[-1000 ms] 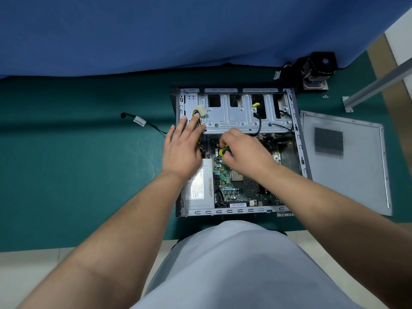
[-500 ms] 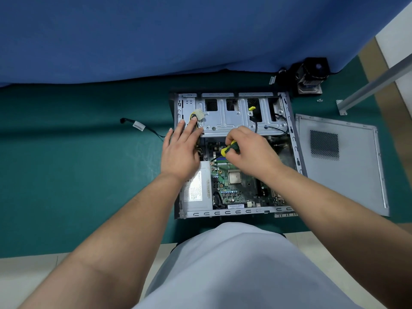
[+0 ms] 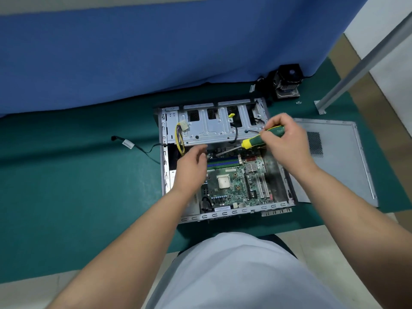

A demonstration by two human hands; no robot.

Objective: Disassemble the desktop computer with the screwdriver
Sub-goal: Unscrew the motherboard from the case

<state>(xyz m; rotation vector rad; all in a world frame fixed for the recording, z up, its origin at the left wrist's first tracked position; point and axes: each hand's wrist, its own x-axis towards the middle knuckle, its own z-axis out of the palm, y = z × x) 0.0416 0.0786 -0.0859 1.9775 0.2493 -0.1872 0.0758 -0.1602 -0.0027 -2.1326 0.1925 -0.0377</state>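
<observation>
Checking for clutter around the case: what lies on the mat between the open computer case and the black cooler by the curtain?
In the head view, the green mat between computer case and cooler looks bare.

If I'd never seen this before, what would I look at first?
Probably the open computer case lying flat on the green mat, with its green circuit board showing inside. Just above the board, the right hand holds a green and yellow screwdriver, while the left hand hovers, fingers loose, over the board's left side.
</observation>
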